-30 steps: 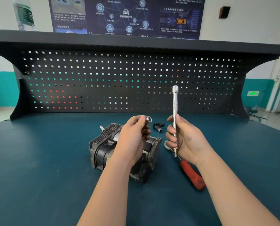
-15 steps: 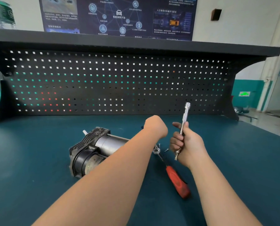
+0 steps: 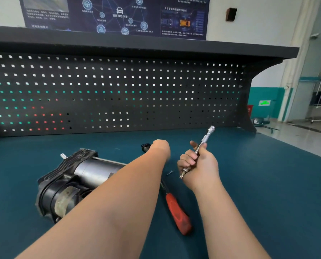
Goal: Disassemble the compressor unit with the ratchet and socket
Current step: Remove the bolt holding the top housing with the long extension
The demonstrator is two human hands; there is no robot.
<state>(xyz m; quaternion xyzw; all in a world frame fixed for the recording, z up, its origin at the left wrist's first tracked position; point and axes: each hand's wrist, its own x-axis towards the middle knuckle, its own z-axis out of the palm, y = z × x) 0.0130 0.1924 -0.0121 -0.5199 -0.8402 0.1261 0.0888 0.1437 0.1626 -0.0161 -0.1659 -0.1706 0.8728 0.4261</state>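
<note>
The compressor [image 3: 77, 182] lies at lower left on the counter [image 3: 268, 184], the right hand [image 3: 197, 165] gripping the extension bar [image 3: 202, 143], the left hand [image 3: 160, 148] reaching away, fingers hidden, so its forearm might knock the ratchet [image 3: 176, 212] or loose screw [image 3: 169, 172].
</note>
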